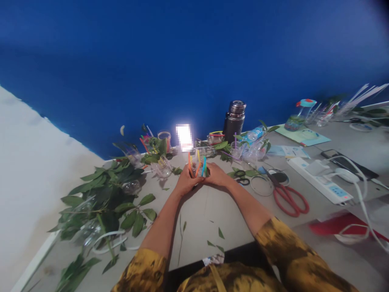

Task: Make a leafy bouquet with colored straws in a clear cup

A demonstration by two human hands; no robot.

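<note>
- Two bare hands, center of the frame: the left hand (pixel 186 181) and the right hand (pixel 216 175) are closed around one clear container (pixel 199 172) from either side; some of the fingers are hidden.
- Colored strips (pixel 190 165) in orange, yellow, blue and green stand up at this container; whether they sit inside it or along its wall cannot be told.
- One bottle (pixel 294 121) with a turquoise and red lid, upper right, with something dark greenish low inside it.
- One dark flask (pixel 234 123), lid on, right of center against the blue wall; its contents are hidden.
- One cup (pixel 164 140) left of center at the back, beside leaves.
- One container (pixel 215 138) with red and yellow on it, left of the flask.
- More clear plastic pieces among the leaves, overlapping too much to count.
- Two pairs of scissors: one with red handles (pixel 290 198) at right, one smaller with black handles (pixel 241 177) nearer the right hand.
- Two round items right of center: a pale ring (pixel 261 185) and a dark-centered disc (pixel 278 177).
- One white power strip (pixel 319 180), right, carrying white plugs and cables.
- One phone (pixel 349 164), lying beside the power strip.
- Leaves (pixel 100 184), uncountable, heaped at left.
</note>
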